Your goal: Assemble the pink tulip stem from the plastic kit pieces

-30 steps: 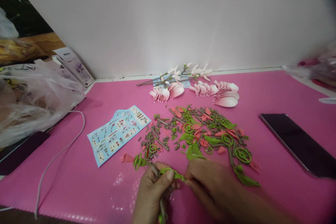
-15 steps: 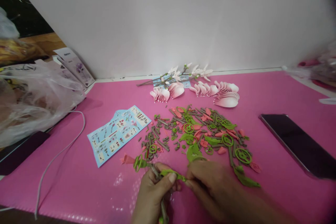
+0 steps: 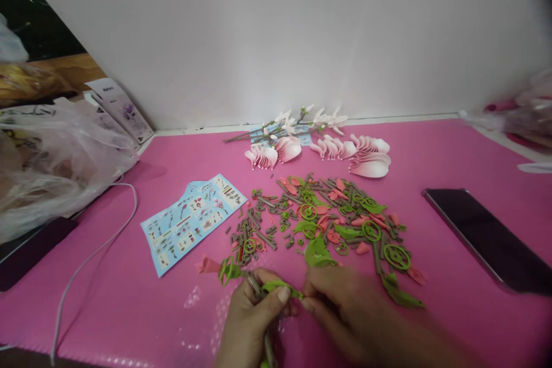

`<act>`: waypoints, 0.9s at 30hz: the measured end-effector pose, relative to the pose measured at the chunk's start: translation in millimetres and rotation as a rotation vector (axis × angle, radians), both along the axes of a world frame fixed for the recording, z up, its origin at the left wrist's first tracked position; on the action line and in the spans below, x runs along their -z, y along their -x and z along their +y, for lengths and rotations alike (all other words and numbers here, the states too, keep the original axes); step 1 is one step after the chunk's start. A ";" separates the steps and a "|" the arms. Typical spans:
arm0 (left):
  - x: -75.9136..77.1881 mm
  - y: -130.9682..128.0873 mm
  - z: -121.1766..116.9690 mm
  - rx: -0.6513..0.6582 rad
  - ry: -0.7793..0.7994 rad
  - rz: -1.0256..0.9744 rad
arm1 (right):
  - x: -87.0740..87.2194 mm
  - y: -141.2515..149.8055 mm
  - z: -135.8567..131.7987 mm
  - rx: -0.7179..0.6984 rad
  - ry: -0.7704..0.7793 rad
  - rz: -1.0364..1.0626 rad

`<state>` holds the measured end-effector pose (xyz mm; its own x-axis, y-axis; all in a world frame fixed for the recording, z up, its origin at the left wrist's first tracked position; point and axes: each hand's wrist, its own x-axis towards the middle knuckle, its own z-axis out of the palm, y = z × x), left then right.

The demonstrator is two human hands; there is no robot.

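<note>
The left hand (image 3: 252, 322) was curled shut around a thin grey-brown plastic stem (image 3: 257, 288), which ran up out of the fist toward a green leaf cluster (image 3: 228, 270) lying on the pink plastic-covered desk (image 3: 129, 299) just beyond the knuckles. Its thumb pressed down on a slim green plastic leaf piece (image 3: 280, 286) that bridged the small gap between the two hands. The right hand (image 3: 340, 305) met it there, its fingers (image 3: 311, 302) pinched closed on the far end of that same leaf piece; how firmly they gripped it was hard to judge, since the tips were small and a little blurred.

Just beyond both hands spread a loose heap of small green, brown and coral plastic parts (image 3: 328, 221), with a broad green leaf (image 3: 317, 252) nearly touching the right knuckles and a green spoked ring (image 3: 397, 256) off to the right of them. A coral petal piece (image 3: 208, 265) lay beside the leaf cluster, to the left of the left hand. Farther out, past the heap, were rows of pale pink plastic petals (image 3: 366, 164) and a finished white-flowered sprig (image 3: 297, 121) by the wall. A light blue printed instruction sheet (image 3: 194, 219) lay to the left beyond the left hand, a black smartphone (image 3: 483, 233) well off to the right, and a clear plastic bag (image 3: 56, 167) and white cable (image 3: 99, 253) far to the left.
</note>
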<state>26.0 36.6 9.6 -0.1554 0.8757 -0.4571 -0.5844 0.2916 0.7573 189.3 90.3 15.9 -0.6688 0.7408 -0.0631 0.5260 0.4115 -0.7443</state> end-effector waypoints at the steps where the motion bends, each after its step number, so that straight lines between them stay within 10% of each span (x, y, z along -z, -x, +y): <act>1: 0.2 -0.1 0.4 -0.005 0.003 -0.008 | 0.2 0.3 0.2 0.005 0.002 -0.006; 13: -8.4 -6.4 4.0 -0.136 0.060 -0.130 | -5.4 8.1 3.6 0.057 0.289 0.065; 27: -3.5 -4.9 1.5 -0.155 0.088 -0.122 | 8.5 9.2 3.8 0.171 0.163 0.007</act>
<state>31.0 38.1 13.1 -0.2236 0.8017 -0.5543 -0.7134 0.2528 0.6535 180.2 94.2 7.4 -0.5352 0.8238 -0.1868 0.5721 0.1909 -0.7977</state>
